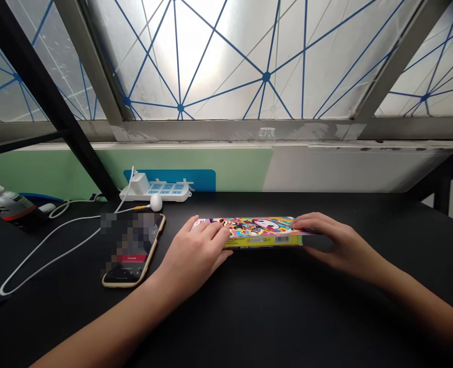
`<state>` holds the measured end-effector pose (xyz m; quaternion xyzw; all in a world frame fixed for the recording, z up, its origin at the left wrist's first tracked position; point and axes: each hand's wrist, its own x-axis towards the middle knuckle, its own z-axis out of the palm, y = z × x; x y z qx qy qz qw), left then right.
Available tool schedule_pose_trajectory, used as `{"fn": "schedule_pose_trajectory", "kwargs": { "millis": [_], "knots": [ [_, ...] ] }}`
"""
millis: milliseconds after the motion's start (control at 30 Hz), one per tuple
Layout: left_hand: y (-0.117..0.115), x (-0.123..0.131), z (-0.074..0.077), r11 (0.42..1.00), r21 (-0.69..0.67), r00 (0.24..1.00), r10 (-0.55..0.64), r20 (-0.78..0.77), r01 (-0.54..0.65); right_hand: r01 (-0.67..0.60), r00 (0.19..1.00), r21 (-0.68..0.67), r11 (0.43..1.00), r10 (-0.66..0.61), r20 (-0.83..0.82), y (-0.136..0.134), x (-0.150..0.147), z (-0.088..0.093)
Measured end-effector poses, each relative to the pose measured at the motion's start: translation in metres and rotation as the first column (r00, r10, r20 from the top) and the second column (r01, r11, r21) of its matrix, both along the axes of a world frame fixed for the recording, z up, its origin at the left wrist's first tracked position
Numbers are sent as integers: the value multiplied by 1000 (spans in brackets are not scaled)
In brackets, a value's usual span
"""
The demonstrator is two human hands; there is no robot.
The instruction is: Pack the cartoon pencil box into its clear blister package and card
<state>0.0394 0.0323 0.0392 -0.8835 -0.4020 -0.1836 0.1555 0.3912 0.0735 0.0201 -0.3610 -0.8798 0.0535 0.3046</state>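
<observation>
A flat cardboard box [262, 226] with a bright cartoon print on top and a yellow side with a barcode lies level at the middle of the black table. My left hand [199, 243] is closed over the box's left end, fingers across the top and thumb along the near side. At the right end, my right hand [331, 239] has its fingertips on the top edge, where a thin flap seems to stick out, with the thumb below. The box's far side and what is inside are hidden.
A phone [136, 250] in a tan case lies left of my left hand. Behind it are a white power strip [168, 192] with a plugged-in charger and a white cable [44, 237] looping leftward. A bottle [9, 207] stands far left. Windows line the back.
</observation>
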Motion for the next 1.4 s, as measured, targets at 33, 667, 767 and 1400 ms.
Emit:
{"fn": "schedule_pose_trajectory", "kwargs": {
  "millis": [33,667,767,1400],
  "knots": [
    [0,0,0,1000,-11,1000,-9,-10,9,-5,1000,8,1000,5,26,-1,-1,-1],
    [14,-6,-15,943,-303,990,138,-26,-139,-126,901,-72,989,144,410,-22,-87,-4],
    [17,-9,-15,918,-372,990,138,-33,-140,-161,871,-112,980,195,451,-22,-120,6],
    [20,-12,-16,912,-393,990,136,30,-113,-311,853,-121,943,332,402,-1,-150,10]
  ]
}}
